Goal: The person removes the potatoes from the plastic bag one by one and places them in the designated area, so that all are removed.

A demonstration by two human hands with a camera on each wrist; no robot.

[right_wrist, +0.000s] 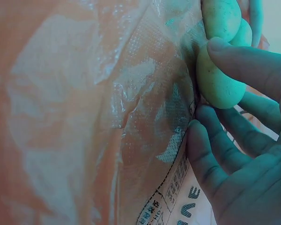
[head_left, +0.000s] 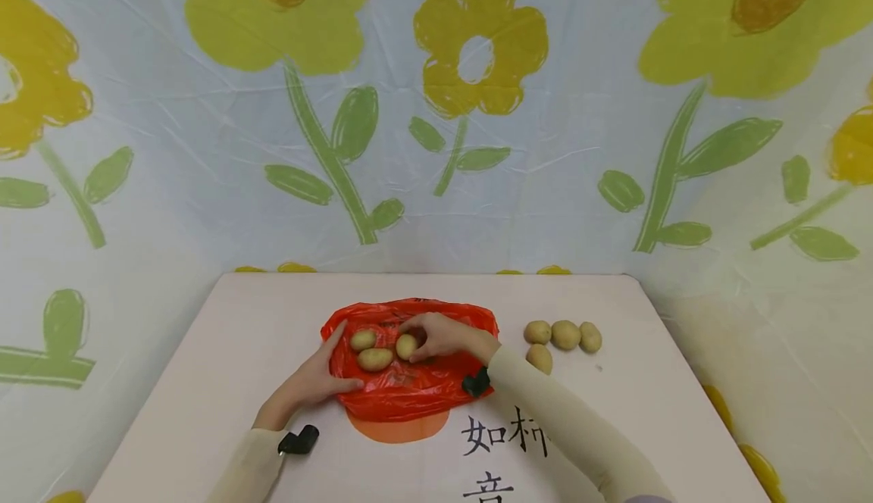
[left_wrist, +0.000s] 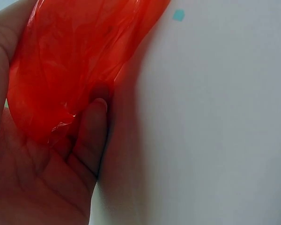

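Note:
A red plastic bag [head_left: 423, 401] lies spread on the table, its mouth facing up. Inside it rest two potatoes [head_left: 375, 360], side by side toward the left. My right hand [head_left: 439, 335] reaches into the bag and pinches a third potato [head_left: 407, 347] between thumb and fingers. The right wrist view shows this potato [right_wrist: 218, 82] against the others, low on the bag's inner surface. At the bag's left side, my left hand [head_left: 316, 376] holds the rim, with index finger and thumb spread apart. In the left wrist view its fingers curl by the red plastic [left_wrist: 79, 51].
Several loose potatoes [head_left: 565, 335] sit together on the white table [head_left: 273, 313], right of the bag. Black characters [head_left: 486, 433] and an orange patch [head_left: 398, 431] mark the tabletop near me. A flower-printed cloth [head_left: 546, 207] hangs behind and along the sides.

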